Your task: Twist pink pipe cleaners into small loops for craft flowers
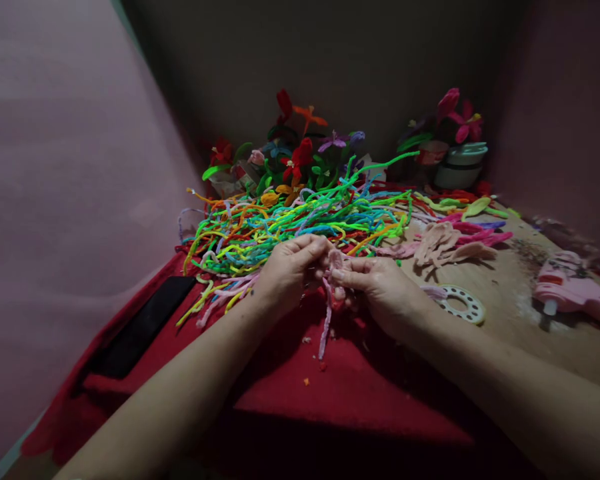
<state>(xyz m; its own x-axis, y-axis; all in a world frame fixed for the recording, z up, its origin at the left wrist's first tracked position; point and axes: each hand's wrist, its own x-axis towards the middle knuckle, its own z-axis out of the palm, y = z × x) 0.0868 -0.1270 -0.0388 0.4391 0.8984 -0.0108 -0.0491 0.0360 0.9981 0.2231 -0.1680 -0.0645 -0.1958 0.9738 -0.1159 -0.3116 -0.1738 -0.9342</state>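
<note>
Both hands meet over the red cloth, working on a pink pipe cleaner [326, 327] that is bent into a loop between them, one end hanging down. My left hand [296, 265] pinches it from the left, thumb against fingers. With thumb and forefinger, my right hand [375, 283] grips the looped part from the right. Fingers cover part of the loop, so its exact shape is unclear. Right behind the hands spreads a heap of loose pipe cleaners [290, 223] in green, yellow, orange, blue and pink.
A black phone [147, 327] lies left on the red cloth [350, 393]. On the right are a round plate with holes [463, 305], beige pipe-cleaner pieces [443, 243] and a pink glue gun [565, 283]. Pipe-cleaner flowers [297, 160] and a lidded jar [459, 167] stand behind.
</note>
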